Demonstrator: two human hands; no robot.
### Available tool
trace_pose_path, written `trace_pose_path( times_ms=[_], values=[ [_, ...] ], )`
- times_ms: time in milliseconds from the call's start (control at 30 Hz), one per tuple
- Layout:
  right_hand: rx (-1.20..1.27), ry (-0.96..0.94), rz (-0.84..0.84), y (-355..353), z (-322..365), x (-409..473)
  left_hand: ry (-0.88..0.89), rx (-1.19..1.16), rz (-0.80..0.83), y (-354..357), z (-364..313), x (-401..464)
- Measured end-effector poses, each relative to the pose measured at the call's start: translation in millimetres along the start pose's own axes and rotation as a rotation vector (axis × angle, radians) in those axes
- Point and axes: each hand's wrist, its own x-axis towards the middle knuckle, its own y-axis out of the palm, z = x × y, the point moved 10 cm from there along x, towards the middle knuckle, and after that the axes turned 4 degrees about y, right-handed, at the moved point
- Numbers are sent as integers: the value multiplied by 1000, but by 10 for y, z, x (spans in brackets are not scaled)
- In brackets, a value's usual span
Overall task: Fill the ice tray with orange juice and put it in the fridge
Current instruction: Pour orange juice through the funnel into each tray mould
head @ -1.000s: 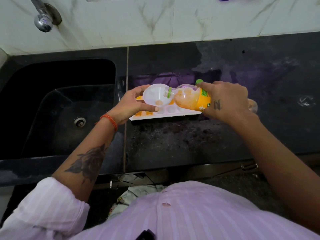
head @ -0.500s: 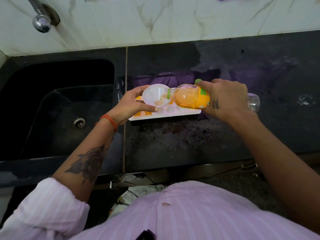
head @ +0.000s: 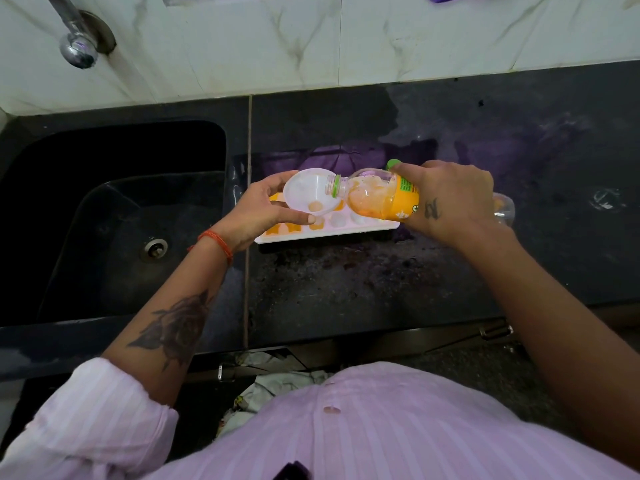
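Observation:
A white ice tray (head: 346, 231) lies on the dark counter (head: 381, 289), its left cells orange with juice and its right cells pale. My left hand (head: 258, 211) holds a white funnel (head: 306, 197) over the tray, thumb and fingers round its rim. A little juice sits at the funnel's neck. My right hand (head: 450, 199) grips an orange juice bottle (head: 377, 197) lying almost level, its mouth at the funnel's edge. The bottle's green cap (head: 393, 164) is pinched under my right fingers.
A black sink (head: 114, 220) with a drain lies left of the tray, below a steel tap (head: 74, 46). A white marble wall (head: 346, 39) backs the counter. Wet stains spread behind the tray. The counter's front edge is near my body.
The bottle's neck has tipped further toward the funnel and the juice inside has shifted. Both hands stay in nearly the same place over the tray.

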Motion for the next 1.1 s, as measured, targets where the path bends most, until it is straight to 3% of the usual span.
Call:
trace_pose_path(
  times_ms=[500,867,1100],
  values=[
    [-9,-22,-13,-8,39,32,-9,9,1,1,31,-2],
    [82,22,68,131,-63,19,11,-23,7,13,-57,-11],
    [79,62,21,134,-250,-10,23,2,39,151,-105,62]
  ],
)
